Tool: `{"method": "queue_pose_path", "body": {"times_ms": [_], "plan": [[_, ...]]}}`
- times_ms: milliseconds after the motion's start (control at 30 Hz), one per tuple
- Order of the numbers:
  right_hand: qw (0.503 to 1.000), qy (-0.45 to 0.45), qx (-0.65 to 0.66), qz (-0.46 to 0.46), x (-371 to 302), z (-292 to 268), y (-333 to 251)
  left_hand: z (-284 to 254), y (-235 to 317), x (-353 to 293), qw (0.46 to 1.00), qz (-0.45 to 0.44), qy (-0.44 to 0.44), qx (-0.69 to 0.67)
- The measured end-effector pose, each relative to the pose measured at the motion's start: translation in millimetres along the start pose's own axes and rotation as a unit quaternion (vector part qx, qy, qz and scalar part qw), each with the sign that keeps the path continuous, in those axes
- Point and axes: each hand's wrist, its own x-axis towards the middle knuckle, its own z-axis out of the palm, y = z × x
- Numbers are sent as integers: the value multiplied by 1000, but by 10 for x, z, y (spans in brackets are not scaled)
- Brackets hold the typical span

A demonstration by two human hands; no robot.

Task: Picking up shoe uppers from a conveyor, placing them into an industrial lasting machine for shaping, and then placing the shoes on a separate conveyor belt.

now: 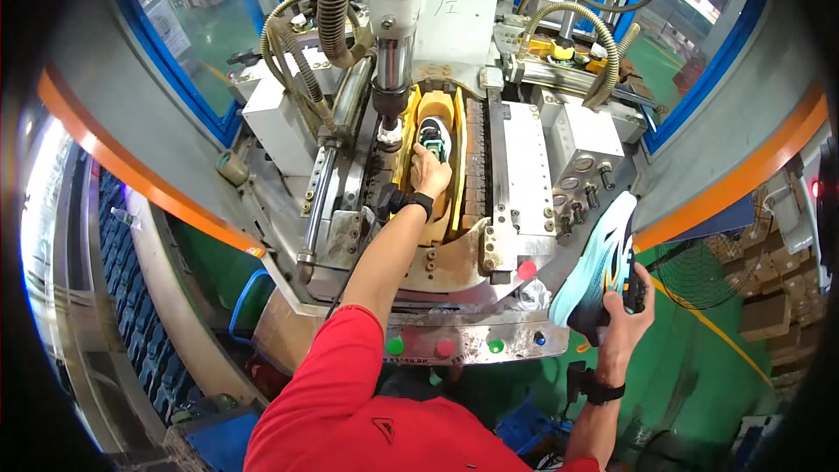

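Note:
My left hand (431, 172) reaches into the machine's narrow bay, fingers closed on a dark shoe with teal and white parts (434, 135). This shoe sits between two yellow side pads (460, 157), and my hand covers part of it. Off the machine's right front corner, my right hand (626, 319) grips a second shoe (596, 267), light blue and white with black and a little orange. That shoe is tilted, one end pointing up and away from me. Each wrist wears a black strap.
A vertical press cylinder (392, 61) stands just left of the bay. White blocks (572, 153) with knobs flank it on the right. The front panel (472, 345) carries coloured buttons. Orange-edged guards (149, 170) curve along both sides, and cardboard boxes (769, 306) are stacked at far right.

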Motion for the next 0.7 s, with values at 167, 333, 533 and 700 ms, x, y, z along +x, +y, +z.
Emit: {"method": "queue_pose_path", "body": {"times_ms": [167, 333, 533, 700], "plan": [[991, -72, -72, -83, 854, 582, 59, -382, -190, -113, 951, -91, -56, -291], [929, -199, -288, -121, 2026, 1807, 240, -1362, -367, -1378, 760, -154, -232, -588], [838, -333, -423, -81, 1641, 3568, 430, -2615, -951, -2794, 781, -144, -132, -593], [841, -262, -455, -129, 1142, 4204, 1117, -3139, -1347, -3661, 789, -158, 104, -584]]}}
